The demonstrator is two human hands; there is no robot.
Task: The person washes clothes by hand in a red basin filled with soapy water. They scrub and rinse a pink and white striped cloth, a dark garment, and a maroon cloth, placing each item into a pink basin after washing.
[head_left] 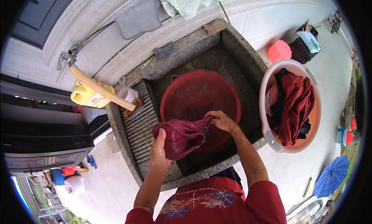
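A wet maroon garment (179,140) is stretched between my two hands above the near part of a red basin (175,83). My left hand (158,151) is wrapped round the garment's left side, thumb on top. At the other side, my right hand (223,121) pinches its edge, with small water drops beside the cloth. Water fills part of the basin, which stands inside a grey stone sink (245,43). The sink's ribbed washboard (136,140) lies left of the garment. Most of my left fingers are hidden behind the cloth.
To the right stands a pink tub (266,125) of dark and red clothes. A tan hose (101,88) from the tap ends above a scrub brush (130,113) on the washboard. Near it are a yellow jug (82,94) and a pale cup (130,94). Cloths (138,18) hang behind.
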